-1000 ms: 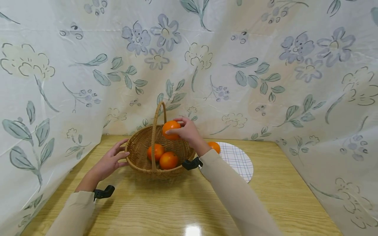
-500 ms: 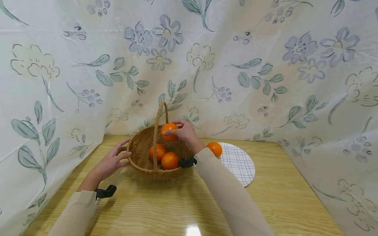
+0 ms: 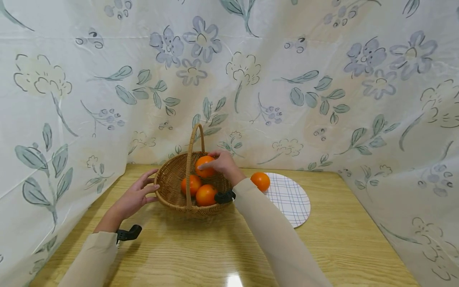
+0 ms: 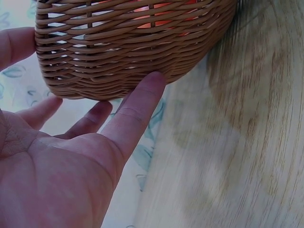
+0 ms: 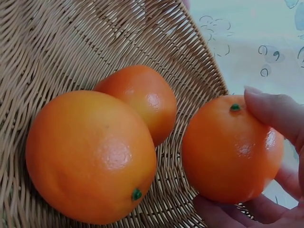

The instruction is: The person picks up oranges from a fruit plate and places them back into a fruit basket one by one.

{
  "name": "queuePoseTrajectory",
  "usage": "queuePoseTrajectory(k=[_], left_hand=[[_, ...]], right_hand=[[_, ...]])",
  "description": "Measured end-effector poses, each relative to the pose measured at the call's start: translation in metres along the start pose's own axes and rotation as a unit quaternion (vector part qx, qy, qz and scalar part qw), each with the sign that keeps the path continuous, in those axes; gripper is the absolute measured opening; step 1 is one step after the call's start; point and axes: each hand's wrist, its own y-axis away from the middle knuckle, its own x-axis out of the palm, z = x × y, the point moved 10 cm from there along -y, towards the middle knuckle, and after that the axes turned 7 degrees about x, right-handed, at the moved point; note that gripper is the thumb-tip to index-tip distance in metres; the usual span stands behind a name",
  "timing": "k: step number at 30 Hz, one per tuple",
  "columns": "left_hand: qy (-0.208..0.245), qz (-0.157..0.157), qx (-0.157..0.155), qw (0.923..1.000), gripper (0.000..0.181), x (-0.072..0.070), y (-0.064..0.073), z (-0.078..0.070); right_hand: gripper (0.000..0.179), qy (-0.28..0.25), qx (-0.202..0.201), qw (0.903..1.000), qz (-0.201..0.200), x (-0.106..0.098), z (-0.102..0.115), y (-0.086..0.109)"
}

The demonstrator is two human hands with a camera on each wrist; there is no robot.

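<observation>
In the head view my right hand (image 3: 224,164) holds an orange (image 3: 206,166) low inside the wicker basket (image 3: 168,201), near its back right. The right wrist view shows the thumb over that orange's (image 5: 230,154) upper side, by its green stem end, and fingers beneath it. Two more oranges lie in the basket: one at the front (image 3: 206,195) and one (image 3: 194,184) partly behind the arched handle (image 3: 189,171). My left hand (image 3: 134,196) touches the basket's left side. Its spread, fairly straight fingers (image 4: 135,111) rest against the woven outer wall in the left wrist view.
Right of the basket, an orange (image 3: 260,181) sits at the left edge of a flat white round mat (image 3: 290,199) with blue checked lines. The wooden table (image 3: 172,247) meets a floral cloth (image 3: 251,99) at the back and sides.
My right hand has lowered the held orange deeper into the basket. The left hand stays at the basket's left side. The head view has shifted slightly.
</observation>
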Motion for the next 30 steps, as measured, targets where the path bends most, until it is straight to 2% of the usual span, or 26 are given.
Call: queuePoseTrajectory(k=[10,26,30], left_hand=[[-0.004,0.001,-0.005,1.0,0.072,0.001,-0.002,0.002],[0.0,-0.002,-0.005,1.0,0.072,-0.001,0.0,0.002],[0.0,-0.002,-0.008,1.0,0.073,0.0,0.001,0.002]], right_hand=[[0.066,0.047,0.019,0.9987,0.01,0.001,-0.008,-0.002],[0.07,0.084,0.059,0.9946,0.014,0.006,-0.016,-0.006],[0.068,0.088,0.059,0.9943,0.015,0.006,-0.017,-0.005]])
